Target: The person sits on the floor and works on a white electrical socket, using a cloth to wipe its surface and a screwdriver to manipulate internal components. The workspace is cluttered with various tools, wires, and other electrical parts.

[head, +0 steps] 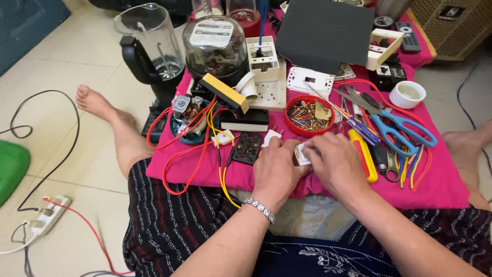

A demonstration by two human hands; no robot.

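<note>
My left hand (pixel 275 172) and my right hand (pixel 335 165) meet over the pink cloth (pixel 441 184) and together grip a small white and brown electrical part (pixel 301 154), mostly hidden by the fingers. A silver bracelet (pixel 260 208) sits on my left wrist. Just left of my hands lie a dark socket plate (pixel 247 147) and a white plug (pixel 271 136). A yellow-handled screwdriver (pixel 364 154) lies right of my right hand.
A red bowl of small parts (pixel 309 115), blue scissors (pixel 400 128), pliers, red and yellow wires (pixel 205 154), a motor (pixel 188 110), a glass-domed meter (pixel 215 46) and a blender jug (pixel 151 46) crowd the cloth. A white power strip (pixel 46 215) lies on the tiled floor at left.
</note>
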